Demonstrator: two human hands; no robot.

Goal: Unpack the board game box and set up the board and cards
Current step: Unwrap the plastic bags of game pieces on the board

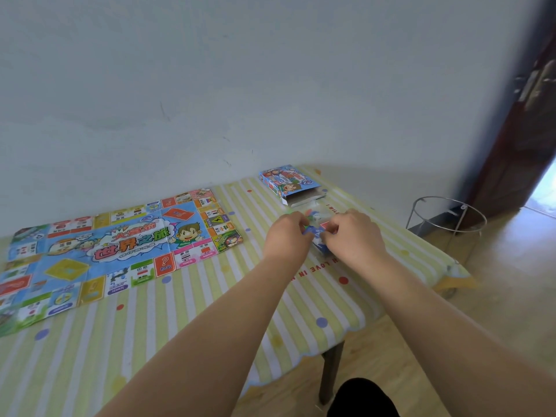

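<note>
Left hand (287,236) and right hand (353,233) pinched shut on small clear plastic packet of cards (316,233); abrupt tear risked scattering contents off tabletop (210,296).

My left hand (287,236) and right hand (353,233) cover most of the small clear packet (316,233); its contents are indistinct. The board (99,251) is cut off at the left edge. The open box's (290,182) interior is unreadable.
</note>
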